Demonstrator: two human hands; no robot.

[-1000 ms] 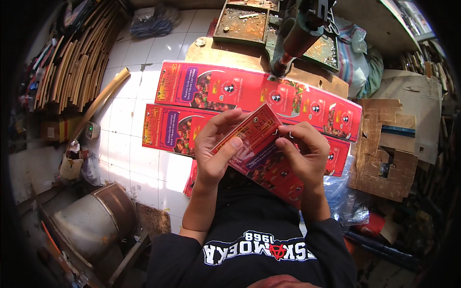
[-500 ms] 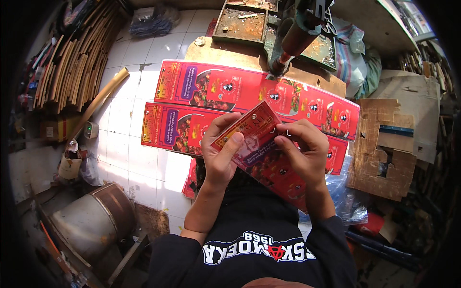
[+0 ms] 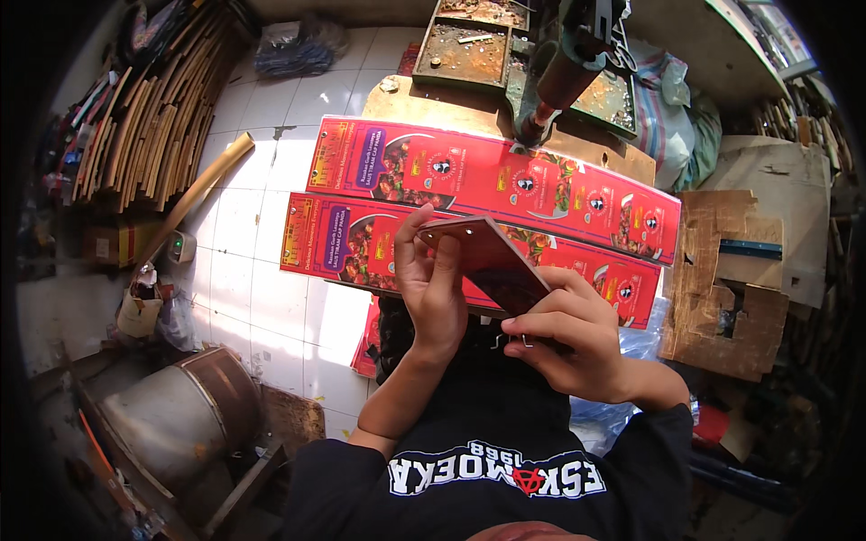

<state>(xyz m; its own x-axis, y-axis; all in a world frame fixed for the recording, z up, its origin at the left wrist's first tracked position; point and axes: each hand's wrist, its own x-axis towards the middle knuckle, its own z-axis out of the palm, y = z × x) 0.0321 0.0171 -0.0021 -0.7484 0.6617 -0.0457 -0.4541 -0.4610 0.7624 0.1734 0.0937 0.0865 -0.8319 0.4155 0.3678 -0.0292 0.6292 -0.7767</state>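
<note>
Left grip (image 3: pixel 435 293), pinched tight, tilts a dark-red card (image 3: pixel 498 263) above the tabletop's (image 3: pixel 424 101) near edge; right grip (image 3: pixel 573 338) clasps bent metal wire (image 3: pixel 529 342). Firm support beside the 2 holes (image 3: pixel 469 233) should steady it.

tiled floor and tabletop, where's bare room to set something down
Bare tiles lie between the tan tube and the red panels. A narrow tabletop strip shows between those panels and the metal tray. The right is crowded: cardboard, clear plastic.
</note>
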